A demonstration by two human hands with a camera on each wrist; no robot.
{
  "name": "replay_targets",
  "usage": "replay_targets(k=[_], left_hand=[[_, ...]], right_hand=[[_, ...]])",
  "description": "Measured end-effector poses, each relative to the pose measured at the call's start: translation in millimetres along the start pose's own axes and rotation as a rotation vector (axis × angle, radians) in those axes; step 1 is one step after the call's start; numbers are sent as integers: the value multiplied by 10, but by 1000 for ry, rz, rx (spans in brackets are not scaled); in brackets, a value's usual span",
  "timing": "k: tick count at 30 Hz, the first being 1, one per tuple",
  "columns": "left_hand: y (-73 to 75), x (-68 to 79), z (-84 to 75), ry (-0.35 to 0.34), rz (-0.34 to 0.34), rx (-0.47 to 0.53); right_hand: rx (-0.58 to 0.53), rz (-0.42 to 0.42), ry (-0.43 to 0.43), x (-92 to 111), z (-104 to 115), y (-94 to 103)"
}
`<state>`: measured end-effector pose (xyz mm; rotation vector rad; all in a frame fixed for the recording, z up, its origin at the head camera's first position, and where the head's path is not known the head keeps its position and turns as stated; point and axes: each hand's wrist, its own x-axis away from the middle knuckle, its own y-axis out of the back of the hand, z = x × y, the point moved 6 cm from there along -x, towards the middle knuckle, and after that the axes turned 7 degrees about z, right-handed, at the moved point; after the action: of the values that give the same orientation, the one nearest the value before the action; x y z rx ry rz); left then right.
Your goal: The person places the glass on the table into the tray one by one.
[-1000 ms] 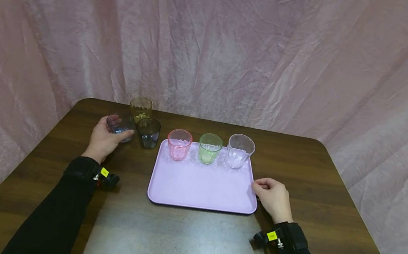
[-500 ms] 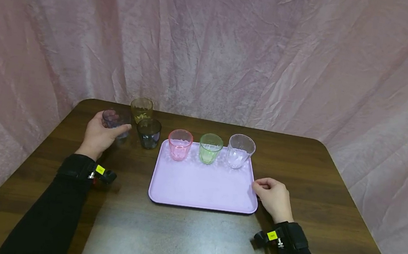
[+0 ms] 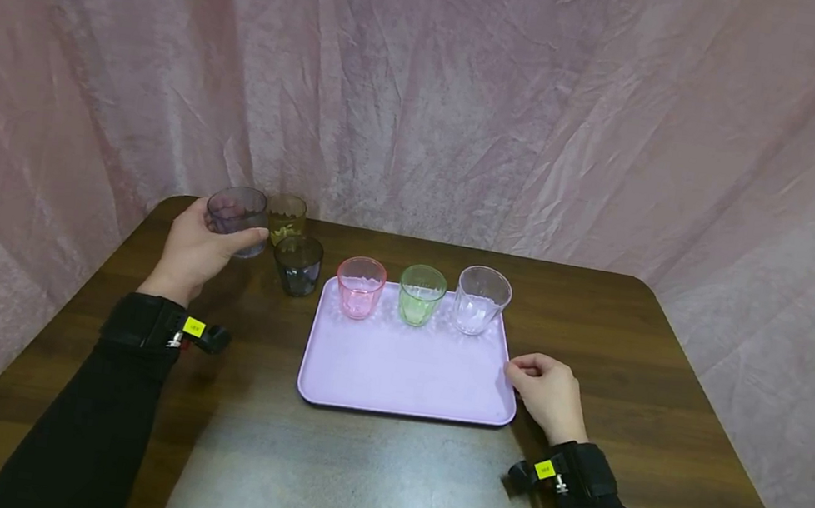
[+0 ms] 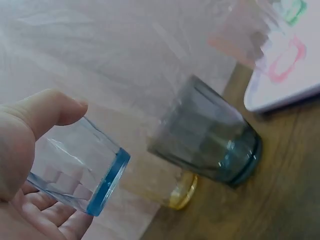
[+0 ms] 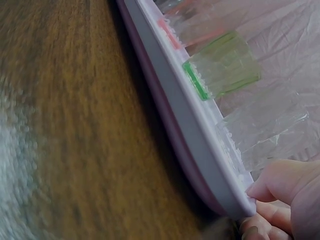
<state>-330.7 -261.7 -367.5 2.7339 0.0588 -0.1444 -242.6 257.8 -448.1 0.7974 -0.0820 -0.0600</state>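
Note:
My left hand (image 3: 192, 255) holds a clear bluish drinking glass (image 3: 237, 218), thumb on one side and fingers round the other. In the left wrist view this glass (image 4: 82, 165) shows a thick blue base, raised off the table. Close beside it stand a dark grey glass (image 3: 298, 267) and, farther back, an amber glass (image 3: 287, 219). With thumb on top and fingers below, my right hand (image 3: 550, 394) pinches the right edge of a lilac tray (image 3: 409, 376). Along the tray's back side stand a pink glass (image 3: 361, 289), a green glass (image 3: 421, 296) and a colourless glass (image 3: 479, 300).
A brown wooden table (image 3: 637, 356) with rounded back corners carries everything. A greyish panel (image 3: 351, 482) lies in front of the tray. Behind the table hangs a pink velvety curtain (image 3: 454, 108).
My left hand has lifted the bluish glass and moved it up and back, near the amber glass. The right hand, tray and the other glasses stay about where they were.

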Motion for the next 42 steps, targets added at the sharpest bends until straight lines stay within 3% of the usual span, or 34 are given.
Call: replay_targets(k=[9,22,42], left_hand=[[-133,12,-298,-77,67,28],[-368,120,-618,-100,179,95],[-831,201,-785,-138,297,114]], right_hand=[[8,-12,7,-8,-1,20],[33,-30,11,-10,-14,11],[37,-17,9,-3,-14,-11]])
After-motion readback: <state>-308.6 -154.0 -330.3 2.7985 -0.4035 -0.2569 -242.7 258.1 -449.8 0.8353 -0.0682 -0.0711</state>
